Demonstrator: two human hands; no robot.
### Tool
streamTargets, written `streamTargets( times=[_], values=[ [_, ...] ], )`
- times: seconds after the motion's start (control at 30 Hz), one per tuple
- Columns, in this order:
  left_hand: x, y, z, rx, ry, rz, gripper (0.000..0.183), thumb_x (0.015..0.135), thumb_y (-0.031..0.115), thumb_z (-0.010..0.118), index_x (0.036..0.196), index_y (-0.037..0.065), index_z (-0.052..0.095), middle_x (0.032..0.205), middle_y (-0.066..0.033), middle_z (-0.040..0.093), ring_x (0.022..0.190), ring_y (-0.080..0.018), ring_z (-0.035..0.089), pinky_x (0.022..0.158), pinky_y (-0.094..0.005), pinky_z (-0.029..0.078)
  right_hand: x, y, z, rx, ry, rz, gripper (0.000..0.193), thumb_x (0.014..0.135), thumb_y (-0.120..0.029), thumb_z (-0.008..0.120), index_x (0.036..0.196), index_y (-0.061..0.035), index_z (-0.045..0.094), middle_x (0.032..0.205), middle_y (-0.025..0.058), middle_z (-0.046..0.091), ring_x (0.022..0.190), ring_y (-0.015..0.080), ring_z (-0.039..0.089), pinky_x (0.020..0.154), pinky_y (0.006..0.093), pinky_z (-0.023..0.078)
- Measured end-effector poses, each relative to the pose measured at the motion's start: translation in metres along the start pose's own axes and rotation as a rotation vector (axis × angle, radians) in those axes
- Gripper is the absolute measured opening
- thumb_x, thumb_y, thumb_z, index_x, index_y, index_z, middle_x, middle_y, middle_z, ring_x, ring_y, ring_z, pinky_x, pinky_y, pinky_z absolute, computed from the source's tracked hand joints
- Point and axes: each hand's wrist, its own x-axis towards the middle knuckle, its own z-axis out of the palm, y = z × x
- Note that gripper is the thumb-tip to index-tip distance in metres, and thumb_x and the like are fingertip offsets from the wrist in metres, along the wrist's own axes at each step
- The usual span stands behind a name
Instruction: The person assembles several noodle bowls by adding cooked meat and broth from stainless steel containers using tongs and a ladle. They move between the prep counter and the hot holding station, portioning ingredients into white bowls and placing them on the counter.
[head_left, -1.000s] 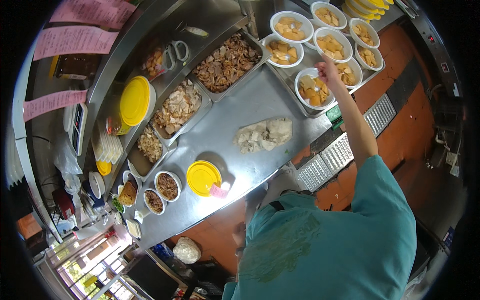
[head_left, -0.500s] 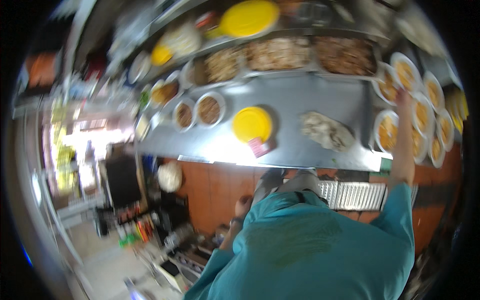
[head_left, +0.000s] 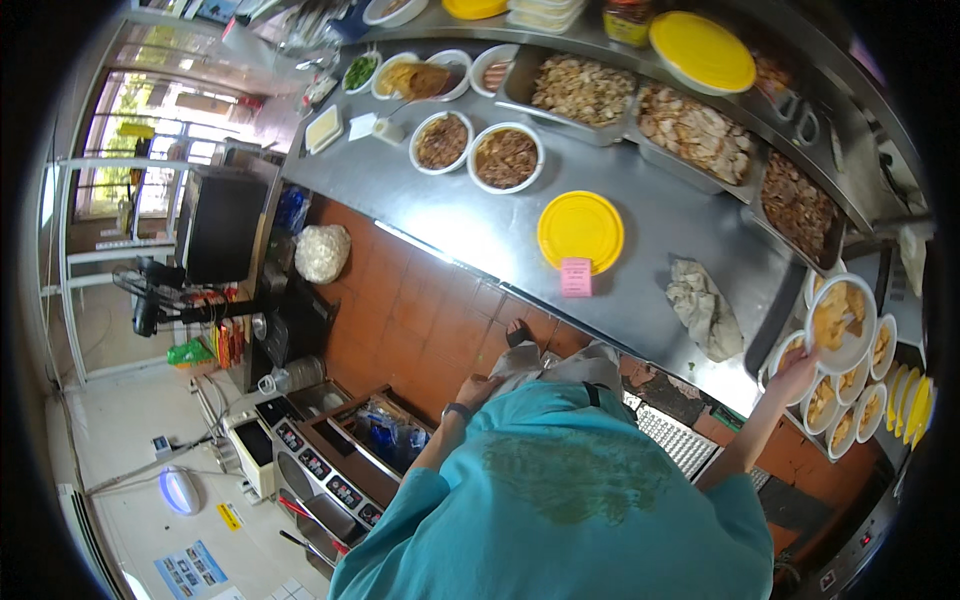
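Head view: on the steel counter (head_left: 640,270) stand two round white bowls of brown minced food (head_left: 478,150), rectangular metal trays of chopped cooked meat (head_left: 640,105) and a flat round yellow lid (head_left: 580,230). At the right edge sits a cluster of small white bowls with yellow food (head_left: 865,400). The right hand (head_left: 795,372) grips the lower rim of a white bowl of yellow pieces (head_left: 842,322) — fingers curled under it, raised over the cluster. The left hand (head_left: 478,388) rests closed at the waist, touching grey cloth — whether it pinches it, I cannot tell.
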Motion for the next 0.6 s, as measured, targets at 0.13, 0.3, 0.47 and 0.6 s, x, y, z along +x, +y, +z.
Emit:
streamTargets(
  times=[0.13,0.3,0.47,0.6],
  values=[
    [0.016,-0.035,-0.021,-0.283,-0.207,-0.138,0.068,0.085,0.055,0.071,0.114,-0.007,0.071,0.105,-0.0184,0.074,0.095,-0.0258,0.070,0.085,-0.0354,0.054,-0.130,0.032,0.028,-0.198,-0.185,0.023,0.030,0.099,-0.032,0.062,0.080,-0.0097,0.057,0.060,-0.0040,0.048,0.048,0.0038,0.038,0.042,0.0216,0.023],
    [0.070,-0.073,-0.051,-0.437,-0.154,-0.082,0.053,0.085,0.041,0.077,0.113,-0.004,0.072,0.107,-0.0163,0.074,0.091,-0.0229,0.070,0.083,-0.0349,0.054,-0.292,0.081,0.111,-0.497,-0.573,0.173,0.034,0.099,-0.031,0.060,0.071,-0.0139,0.052,0.055,-0.0047,0.044,0.045,0.0061,0.039,0.042,0.0232,0.027],
    [0.137,-0.132,-0.101,-0.677,0.188,0.241,0.028,0.089,0.020,0.075,0.106,-0.001,0.072,0.099,-0.0114,0.074,0.089,-0.0190,0.069,0.079,-0.0318,0.054,-0.465,0.121,0.204,-0.664,-1.059,0.256,0.028,0.099,-0.026,0.060,0.086,-0.0020,0.064,0.060,-0.0004,0.054,0.047,0.0071,0.048,0.043,0.0230,0.035],
    [0.168,-0.201,-0.148,-0.975,0.363,0.196,0.011,0.091,0.005,0.071,0.098,-0.003,0.071,0.083,-0.0042,0.070,0.076,-0.0128,0.064,0.069,-0.0265,0.051,-0.577,0.164,0.255,-0.729,-1.442,0.163,0.036,0.099,-0.026,0.060,0.075,0.0012,0.064,0.057,0.0009,0.056,0.048,0.0087,0.050,0.045,0.0280,0.038]
  ],
)
